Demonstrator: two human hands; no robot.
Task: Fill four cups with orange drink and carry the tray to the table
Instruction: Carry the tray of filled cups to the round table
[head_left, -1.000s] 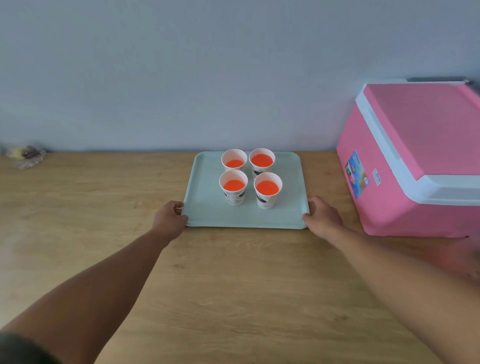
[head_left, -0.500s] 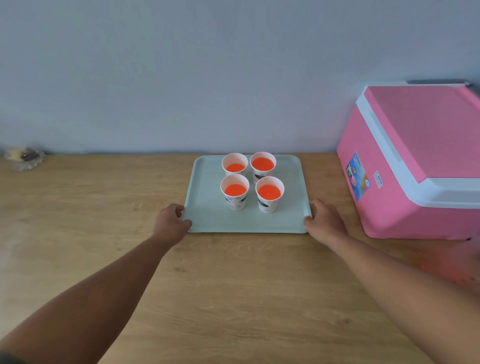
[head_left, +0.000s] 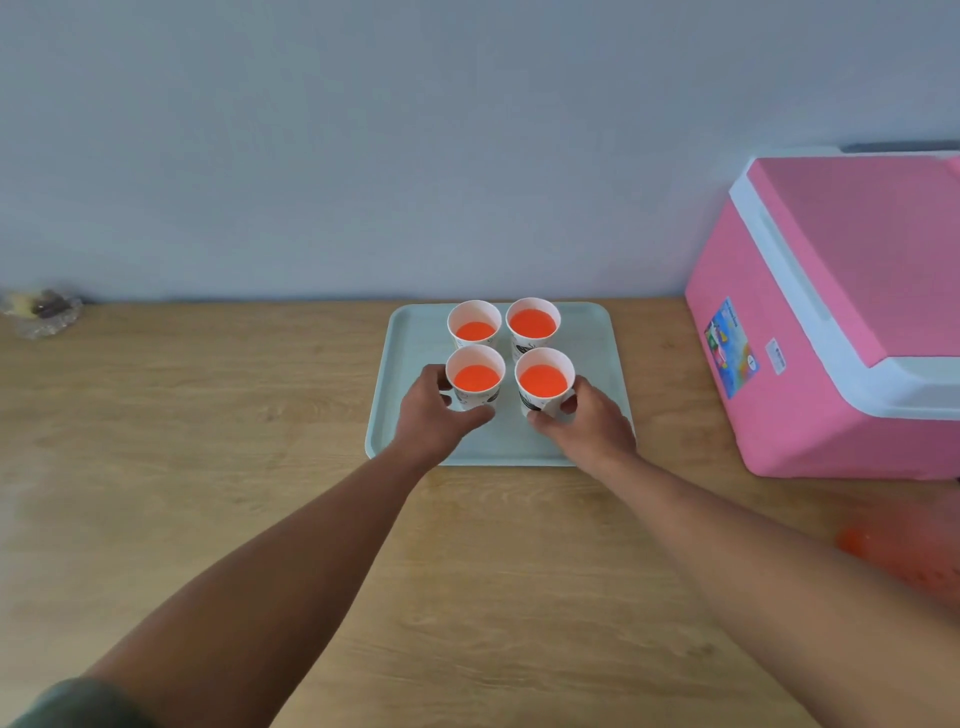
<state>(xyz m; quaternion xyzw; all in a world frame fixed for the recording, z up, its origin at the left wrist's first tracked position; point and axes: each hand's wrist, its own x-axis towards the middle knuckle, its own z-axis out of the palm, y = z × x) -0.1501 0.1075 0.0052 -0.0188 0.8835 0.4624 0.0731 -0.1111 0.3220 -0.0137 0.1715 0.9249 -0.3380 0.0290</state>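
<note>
Both hands, left (head_left: 434, 415) and right (head_left: 584, 423), wrap the 2 near orange-filled white paper cups (head_left: 475, 376) on a pale green plastic tray (head_left: 597, 364); gentle, upright grips should prevent spills.

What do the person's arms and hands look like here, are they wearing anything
Both forearms are bare, and so are the left hand and right hand: no gloves, watch, rings or bands show. The only clothing in view is a bit of dark grey-green sleeve at the bottom left corner, on the left arm.
</note>
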